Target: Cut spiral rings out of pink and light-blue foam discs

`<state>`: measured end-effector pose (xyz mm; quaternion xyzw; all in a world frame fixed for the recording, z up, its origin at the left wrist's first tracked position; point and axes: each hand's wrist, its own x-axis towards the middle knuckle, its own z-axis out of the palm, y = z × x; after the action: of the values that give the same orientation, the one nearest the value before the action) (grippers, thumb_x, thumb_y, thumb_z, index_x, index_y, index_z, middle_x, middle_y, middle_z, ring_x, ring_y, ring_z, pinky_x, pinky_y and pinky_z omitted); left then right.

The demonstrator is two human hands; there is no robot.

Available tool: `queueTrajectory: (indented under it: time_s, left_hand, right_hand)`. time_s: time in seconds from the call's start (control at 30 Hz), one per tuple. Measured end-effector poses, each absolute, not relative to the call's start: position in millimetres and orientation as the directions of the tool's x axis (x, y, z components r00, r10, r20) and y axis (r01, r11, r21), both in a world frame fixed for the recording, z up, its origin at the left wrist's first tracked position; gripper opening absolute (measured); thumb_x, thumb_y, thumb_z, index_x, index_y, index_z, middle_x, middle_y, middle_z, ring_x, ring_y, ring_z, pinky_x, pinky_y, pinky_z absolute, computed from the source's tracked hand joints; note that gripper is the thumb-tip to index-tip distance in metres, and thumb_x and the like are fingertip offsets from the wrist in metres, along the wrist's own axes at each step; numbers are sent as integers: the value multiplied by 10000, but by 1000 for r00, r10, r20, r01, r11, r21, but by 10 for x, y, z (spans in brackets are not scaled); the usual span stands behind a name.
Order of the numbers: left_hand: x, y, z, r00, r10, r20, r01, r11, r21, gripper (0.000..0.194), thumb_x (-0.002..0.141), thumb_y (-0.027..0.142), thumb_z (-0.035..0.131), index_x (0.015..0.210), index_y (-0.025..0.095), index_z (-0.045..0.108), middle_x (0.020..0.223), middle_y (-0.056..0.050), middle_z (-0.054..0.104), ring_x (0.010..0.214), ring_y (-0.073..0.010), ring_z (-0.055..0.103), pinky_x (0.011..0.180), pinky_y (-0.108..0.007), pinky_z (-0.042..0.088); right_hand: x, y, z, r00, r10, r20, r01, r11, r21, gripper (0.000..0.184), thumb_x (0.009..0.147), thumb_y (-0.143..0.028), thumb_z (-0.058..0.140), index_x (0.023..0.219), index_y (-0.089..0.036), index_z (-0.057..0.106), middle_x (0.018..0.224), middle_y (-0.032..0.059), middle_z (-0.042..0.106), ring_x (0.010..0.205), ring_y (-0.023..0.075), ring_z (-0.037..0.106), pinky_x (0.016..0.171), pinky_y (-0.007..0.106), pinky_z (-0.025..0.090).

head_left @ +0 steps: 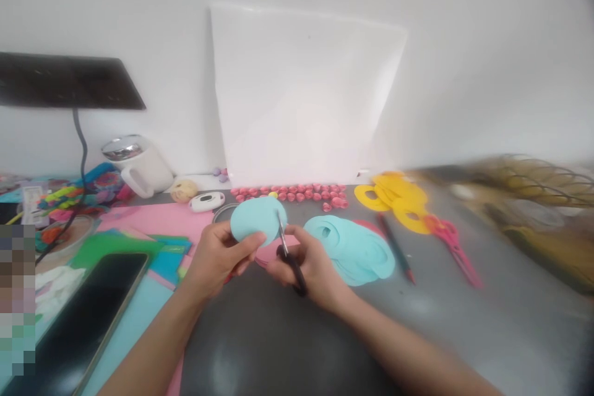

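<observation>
A light blue paper disc [254, 219] is pinched in my left hand [218, 257], thumb on its face. My right hand [313, 266] grips black-handled scissors [297, 277], whose metal blades meet the disc's right edge. Whether the blades are apart is hard to make out. To the right of my right hand lies a pile of light blue paper rounds [355, 250], some with a ring cut in them. Pink paper [266, 257] shows partly behind my hands.
Rows of small pink paper rolls [290, 193] line the back. Yellow paper rings [396, 198], a dark pencil [396, 250] and pink scissors [455, 250] lie right. A phone [88, 322], coloured sheets [155, 223] and a white mug [145, 167] occupy the left. White paper [306, 93] leans on the wall.
</observation>
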<state>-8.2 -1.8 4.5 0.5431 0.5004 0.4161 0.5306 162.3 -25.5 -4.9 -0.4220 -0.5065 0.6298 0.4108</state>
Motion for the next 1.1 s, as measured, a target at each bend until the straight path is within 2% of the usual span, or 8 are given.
queueTrajectory:
  time_s: [0.3,0.6,1.1]
  left_hand:
    - [-70,-23,93,157,983,-90,170,62,983,352,680,355,699,503,165,461,337,69,381,325,-53,311,338,-207,214]
    - [-87,-25,70,142,988,-67,149,45,988,351,681,357,702,511,161,465,359,68,390,333,-49,313,337,-197,209]
    - [-104,-9,52,147,989,-16,116,-1,993,296,727,397,682,611,158,551,362,65,415,322,-59,353,327,-200,250]
  right_hand:
    - [1628,-229,-24,-321,945,-70,-160,-127,-979,531,606,-271,802,962,-197,415,601,-86,486,563,85,407,540,219,332]
    - [1658,-241,-15,-333,938,-91,-143,-146,-979,530,617,-210,800,1026,-183,464,559,-99,473,526,73,400,517,200,327]
    - [1659,-232,-63,-310,946,-89,-102,-126,-987,461,658,-260,760,1007,-207,464,531,-92,517,491,81,430,491,201,358]
